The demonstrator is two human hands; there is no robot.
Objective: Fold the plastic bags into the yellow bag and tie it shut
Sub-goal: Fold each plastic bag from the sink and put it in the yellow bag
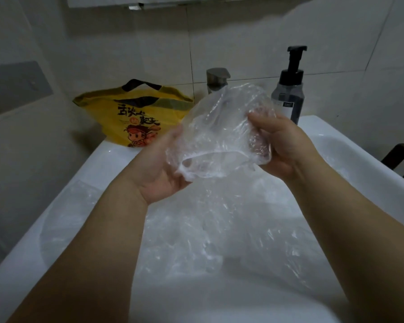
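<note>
clear plastic bag (217,134) | held between left hand (159,173) and right hand (280,145)

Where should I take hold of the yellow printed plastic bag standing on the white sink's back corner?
Take the black handle loop at the top of the yellow printed plastic bag, probably from above with the left hand, the nearer one. The bag stands upright, so the loop arches free. That hand and the right hand now hold the clear crumpled plastic bag.
</note>
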